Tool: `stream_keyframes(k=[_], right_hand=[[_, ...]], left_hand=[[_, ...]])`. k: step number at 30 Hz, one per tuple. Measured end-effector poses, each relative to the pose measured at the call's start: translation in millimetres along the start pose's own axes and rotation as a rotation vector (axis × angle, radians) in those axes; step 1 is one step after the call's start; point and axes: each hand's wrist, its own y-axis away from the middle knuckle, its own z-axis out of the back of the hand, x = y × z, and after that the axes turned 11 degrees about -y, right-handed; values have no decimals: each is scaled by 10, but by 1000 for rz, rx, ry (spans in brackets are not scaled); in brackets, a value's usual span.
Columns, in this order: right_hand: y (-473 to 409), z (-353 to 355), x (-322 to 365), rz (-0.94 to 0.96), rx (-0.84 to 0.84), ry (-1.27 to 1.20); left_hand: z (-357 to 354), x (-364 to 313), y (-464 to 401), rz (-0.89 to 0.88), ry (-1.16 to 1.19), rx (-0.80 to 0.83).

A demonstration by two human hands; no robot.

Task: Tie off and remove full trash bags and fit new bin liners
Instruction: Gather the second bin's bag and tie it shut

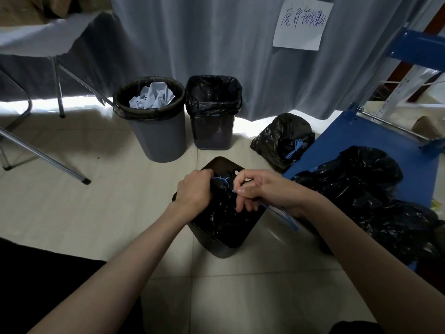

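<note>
Bag (pixel 224 213) in the dark bin (pixel 216 247) sits right under my hands, its gathered neck bunched between them. My left hand (pixel 195 190) curls tight round the neck; my right hand (pixel 260 189) pinches the blue drawstring (pixel 284 215), which trails off past my wrist. Pale tiled floor (pixel 120 201) below; beyond stand a grey bin (pixel 159 138) of crumpled paper, a freshly lined bin (pixel 213 112), a tied bag (pixel 281 138) and a grey curtain (pixel 204 39).

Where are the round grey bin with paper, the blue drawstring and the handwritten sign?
round grey bin (pixel 160 138): head view, on its front wall.
blue drawstring (pixel 286 219): head view, on the loose end.
handwritten sign (pixel 302 24): head view, on the sheet's middle.
</note>
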Motion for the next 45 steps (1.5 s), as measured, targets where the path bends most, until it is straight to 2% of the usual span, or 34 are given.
stream_keyframes(k=[3, 5, 8, 10, 12, 17, 23, 27, 32, 35, 40, 45], right_hand=[[-15, 38, -37, -28, -13, 57], [-21, 62, -34, -48, -23, 85], [-25, 66, -16, -68, -10, 128], [-23, 44, 0, -73, 16, 144], [-17, 30, 13, -66, 27, 154], [14, 62, 25, -26, -12, 122], [36, 59, 36, -48, -30, 39], [29, 54, 66, -31, -66, -161], [63, 143, 47, -26, 25, -130], [66, 147, 11, 17, 18, -136], [-12, 116, -77, 91, -100, -153], [-59, 106, -126, 203, -356, -67]], left_hand=[[272, 157, -168, -35, 153, 284], [493, 235, -190, -104, 323, 366], [626, 215, -147, -142, 525, 263], [548, 153, -148, -152, 453, 157], [410, 104, -151, -166, 344, 134], [181, 74, -110, -240, 276, 181], [248, 6, -67, -349, 301, 221], [385, 23, -14, -372, 464, 417], [382, 111, -4, -385, 635, 430], [363, 90, -7, -367, 629, 393], [253, 1, -33, -314, 396, 190], [115, -111, 5, -147, 250, -9]])
